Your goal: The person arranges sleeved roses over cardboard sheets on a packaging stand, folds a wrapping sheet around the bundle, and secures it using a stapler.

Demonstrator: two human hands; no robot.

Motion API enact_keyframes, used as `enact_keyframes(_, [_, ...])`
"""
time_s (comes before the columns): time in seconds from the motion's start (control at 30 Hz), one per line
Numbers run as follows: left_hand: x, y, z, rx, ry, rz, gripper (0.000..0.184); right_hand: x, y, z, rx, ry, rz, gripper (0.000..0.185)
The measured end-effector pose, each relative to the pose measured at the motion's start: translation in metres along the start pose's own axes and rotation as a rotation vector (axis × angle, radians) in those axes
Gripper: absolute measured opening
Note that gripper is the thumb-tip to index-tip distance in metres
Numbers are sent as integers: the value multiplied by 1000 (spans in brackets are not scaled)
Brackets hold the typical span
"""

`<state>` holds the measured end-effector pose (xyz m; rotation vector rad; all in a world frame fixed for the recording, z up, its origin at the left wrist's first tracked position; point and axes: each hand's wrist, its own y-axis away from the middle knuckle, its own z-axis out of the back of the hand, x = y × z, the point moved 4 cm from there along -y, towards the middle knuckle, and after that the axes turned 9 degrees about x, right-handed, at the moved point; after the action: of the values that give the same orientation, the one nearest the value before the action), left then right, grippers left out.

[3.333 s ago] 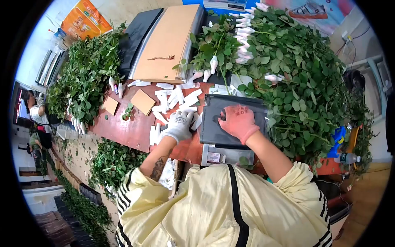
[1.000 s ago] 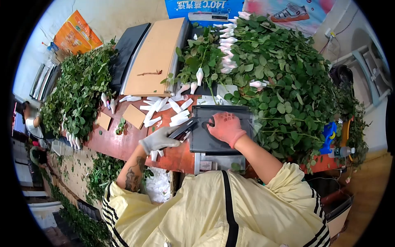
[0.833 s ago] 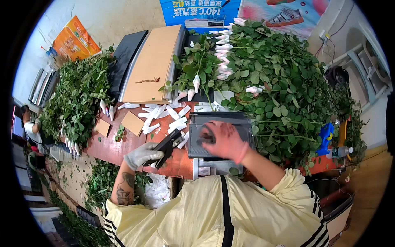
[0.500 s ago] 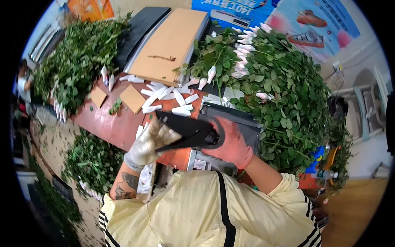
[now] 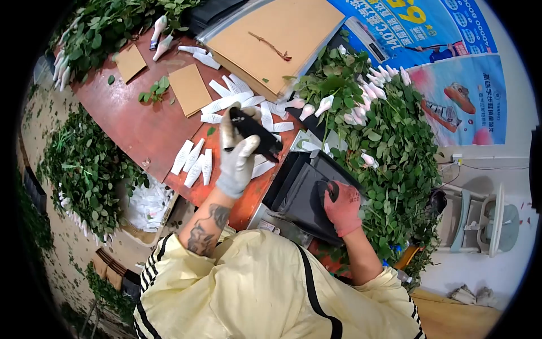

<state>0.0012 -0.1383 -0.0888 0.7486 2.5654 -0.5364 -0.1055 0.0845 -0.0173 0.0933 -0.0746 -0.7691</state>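
Observation:
My left hand [image 5: 237,155], in a white glove, is wrapped round a black stapler-like tool [image 5: 255,134] above the red table [image 5: 127,121]. Its thumb lies along the tool's side. My right hand [image 5: 341,206], in a red glove with dark fingertips, rests over the dark flat tray [image 5: 310,195]; its fingers are curled, and what they hold, if anything, is too small to make out. White mesh sleeves [image 5: 195,164] lie scattered left of and beyond my left hand. Stems with white-sleeved buds [image 5: 324,105] lie beyond the tray, beside a large leafy pile [image 5: 395,164].
A cardboard-topped stack [image 5: 271,42] stands at the back. Two small cardboard pieces [image 5: 189,89] lie on the table's left part. More leafy stems [image 5: 84,164] are at the lower left, near a container of white sleeves [image 5: 148,204]. A pale chair [image 5: 480,220] stands at the right.
The view has turned and shifted. My hands, close together around the black tool before, are now apart: the left has carried it up and away, and the right has moved back over the tray.

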Motion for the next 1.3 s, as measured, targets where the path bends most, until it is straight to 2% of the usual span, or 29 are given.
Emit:
enact_keyframes(0.07, [24,-7,9,74,-104,27,70,-7,1,-8,20,-42,-5,29])
enact_keyframes(0.17, [49,-10,9,82,57,148,81,-12,5,-13,-96,15,69,28])
enact_keyframes(0.3, [71,-15,0,119,135,149,84,-11,7,-12,-132,20,86,27])
enact_keyframes(0.5, [92,-32,2,301,167,214,82,-8,8,-12,-122,-4,-1,27])
enact_keyframes(0.63, [91,-28,-6,234,299,210,81,-8,9,-13,-160,-9,22,27])
enact_keyframes(0.7, [92,-27,-11,173,351,243,63,-9,9,-13,-162,-20,29,27])
enact_keyframes(0.73, [96,-27,-7,173,348,240,63,-8,8,-13,-169,-30,39,27])
enact_keyframes(0.83, [101,-33,0,65,237,176,27,-8,5,-11,-96,-93,2,27])
enact_keyframes(0.93, [105,-37,4,8,141,258,25,-8,7,-14,-211,-16,55,27])
enact_keyframes(0.97, [107,-38,8,19,209,239,26,-7,7,-12,-201,-20,58,27])
enact_keyframes(1.07, [94,-23,19,-88,372,199,48,-10,6,-13,-93,-100,-15,27])
enact_keyframes(1.13, [55,-8,15,2,118,4,72,-14,7,-15,-159,-96,-6,26])
enact_keyframes(1.2, [8,9,6,18,122,109,79,-11,8,-15,-131,-56,-39,25])
enact_keyframes(1.3, [-35,48,1,5,108,256,81,-17,11,-18,-196,-55,60,32])
